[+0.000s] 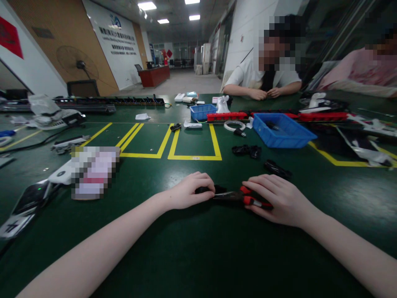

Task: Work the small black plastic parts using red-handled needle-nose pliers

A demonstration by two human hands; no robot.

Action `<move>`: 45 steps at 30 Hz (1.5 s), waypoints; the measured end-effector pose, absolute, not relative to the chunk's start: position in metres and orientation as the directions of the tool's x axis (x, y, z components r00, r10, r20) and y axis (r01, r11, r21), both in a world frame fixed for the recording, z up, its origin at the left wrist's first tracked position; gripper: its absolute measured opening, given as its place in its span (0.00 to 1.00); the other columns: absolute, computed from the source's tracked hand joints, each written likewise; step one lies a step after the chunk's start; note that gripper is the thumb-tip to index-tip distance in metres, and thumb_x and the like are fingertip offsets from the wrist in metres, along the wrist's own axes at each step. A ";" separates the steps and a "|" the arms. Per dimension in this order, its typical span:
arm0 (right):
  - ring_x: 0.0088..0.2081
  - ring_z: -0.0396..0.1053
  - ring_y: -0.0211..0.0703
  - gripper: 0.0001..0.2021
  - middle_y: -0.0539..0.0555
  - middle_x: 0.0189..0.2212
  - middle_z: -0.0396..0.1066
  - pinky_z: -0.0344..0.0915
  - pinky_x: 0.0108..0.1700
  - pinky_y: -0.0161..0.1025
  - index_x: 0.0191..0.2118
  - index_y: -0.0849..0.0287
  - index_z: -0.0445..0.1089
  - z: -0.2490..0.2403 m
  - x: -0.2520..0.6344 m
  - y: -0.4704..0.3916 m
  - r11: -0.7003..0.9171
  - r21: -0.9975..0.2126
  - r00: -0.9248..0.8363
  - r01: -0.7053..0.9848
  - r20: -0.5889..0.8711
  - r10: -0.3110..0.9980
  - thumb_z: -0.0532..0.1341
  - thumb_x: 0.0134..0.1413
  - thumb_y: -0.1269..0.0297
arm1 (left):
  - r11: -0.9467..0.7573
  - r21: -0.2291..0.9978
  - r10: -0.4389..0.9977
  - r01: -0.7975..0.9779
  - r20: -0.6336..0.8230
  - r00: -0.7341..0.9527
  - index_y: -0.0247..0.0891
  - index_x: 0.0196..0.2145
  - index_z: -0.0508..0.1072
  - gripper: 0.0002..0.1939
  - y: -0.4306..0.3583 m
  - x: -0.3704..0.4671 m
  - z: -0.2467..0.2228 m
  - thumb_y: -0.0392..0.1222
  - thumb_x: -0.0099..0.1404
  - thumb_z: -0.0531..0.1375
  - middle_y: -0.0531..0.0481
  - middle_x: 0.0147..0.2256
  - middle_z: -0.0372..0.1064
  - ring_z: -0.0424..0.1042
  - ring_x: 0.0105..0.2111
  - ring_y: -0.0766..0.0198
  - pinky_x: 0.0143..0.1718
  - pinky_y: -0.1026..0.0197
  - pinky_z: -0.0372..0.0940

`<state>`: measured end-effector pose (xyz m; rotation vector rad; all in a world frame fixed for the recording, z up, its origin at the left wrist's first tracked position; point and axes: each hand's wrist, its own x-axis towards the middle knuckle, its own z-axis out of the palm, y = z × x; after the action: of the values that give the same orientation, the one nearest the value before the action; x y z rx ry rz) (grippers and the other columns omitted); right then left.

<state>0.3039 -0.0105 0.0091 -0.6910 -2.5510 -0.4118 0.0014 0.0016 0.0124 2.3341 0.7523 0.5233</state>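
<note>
Long-nosed metal pliers with red and black grips (231, 196) are held just above or against the dark green, smooth-topped table (198, 256), midway between its left and right edges and toward its near edge, nose pointing left. The right hand (277, 198) is curled around the handles, which stand slightly parted between fingers and thumb. The left hand (192, 191) is closed in a narrow pinch on a small black piece (203, 190), with the tips of the pliers at its fingertips; whether the tips grip anything cannot be told.

Beyond the right hand, toward the far edge, lie a glossy black cable bundle (277, 169) and a second, knotted black bundle (246, 151). Farther back stands a rectangular blue plastic tray (287, 140) with dark items inside, and to its left a smaller blue plastic bin (203, 114), beside a long red strip (226, 116). Near the left edge is a dark-screened device with a green light (32, 196). A person in a white top (263, 78) sits at the far edge, forearms resting there.
</note>
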 end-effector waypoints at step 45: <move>0.42 0.73 0.49 0.22 0.62 0.43 0.74 0.71 0.42 0.46 0.53 0.63 0.69 0.006 0.308 -0.009 0.786 0.153 -0.744 0.599 0.470 0.475 0.62 0.57 0.55 | -0.667 0.608 0.650 0.430 0.194 0.735 0.39 0.41 0.69 0.07 -0.004 0.002 0.012 0.36 0.64 0.62 0.49 0.44 0.69 0.68 0.46 0.58 0.49 0.53 0.65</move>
<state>0.3079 -0.0087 0.0060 -0.8104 -2.5658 -0.4145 0.0018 -0.0041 0.0120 2.3967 0.8165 0.5430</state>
